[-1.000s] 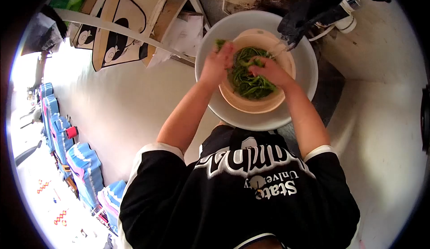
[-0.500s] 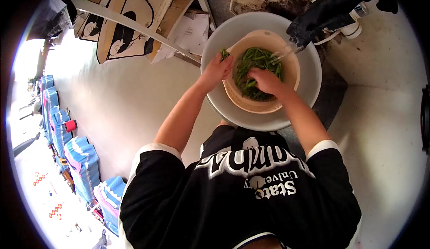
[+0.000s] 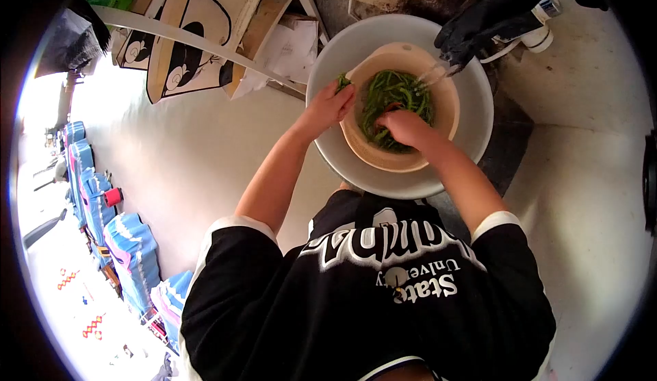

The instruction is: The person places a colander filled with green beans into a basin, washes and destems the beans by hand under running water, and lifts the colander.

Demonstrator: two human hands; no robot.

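Note:
A peach-coloured basin (image 3: 445, 110) sits inside a larger grey basin (image 3: 479, 117). Long green vegetables (image 3: 393, 90) lie in water in the inner basin, and a stream of water runs in at its upper right. At the inner basin's left rim, my left hand (image 3: 332, 107) is closed around a small green bunch (image 3: 343, 81) that sticks out above the fingers. My right hand (image 3: 404, 128) reaches down among the vegetables, its fingers curled and partly hidden, so what they grip cannot be made out.
A tap wrapped in black material (image 3: 472, 32) hangs over the basins' upper right edge. A white-framed rack (image 3: 198, 42) with cardboard and papers stands at upper left. Blue-covered chairs (image 3: 133, 244) line the far left. A wall (image 3: 582, 175) rises on the right.
Since a second ago, my left hand has closed around its green bunch at the rim. My right hand has moved lower and slightly left among the vegetables.

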